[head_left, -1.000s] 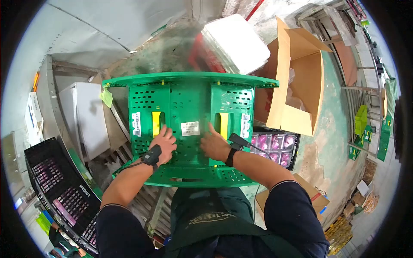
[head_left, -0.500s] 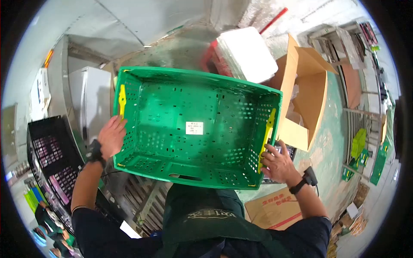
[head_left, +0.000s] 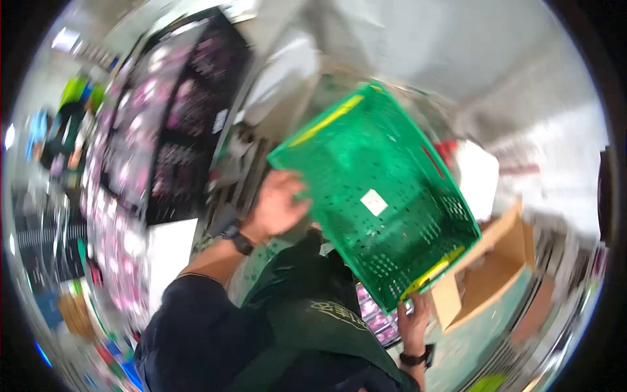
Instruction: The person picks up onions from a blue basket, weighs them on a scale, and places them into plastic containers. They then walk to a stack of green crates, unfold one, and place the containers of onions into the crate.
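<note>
I hold an empty green perforated plastic crate [head_left: 385, 215] in front of my chest, tilted and open side up, with yellow handle bars on its short ends. My left hand [head_left: 277, 202] grips the crate's left edge. At the lower right, my right hand [head_left: 415, 321] clasps the end with the yellow bar. A small white label is stuck on the crate floor. Both wrists wear black bands. The picture is blurred by fast head motion.
Black crates [head_left: 186, 111] with pink packs stand at the upper left. An open cardboard box [head_left: 486, 277] sits at the right, beside a white foam box [head_left: 477, 176]. More pink packs [head_left: 375, 320] show under the crate, near my apron.
The view has swung sharply to the left and rolled. The green crate, flat a second ago with both hands on its floor, is now gripped at both ends and tilted.
</note>
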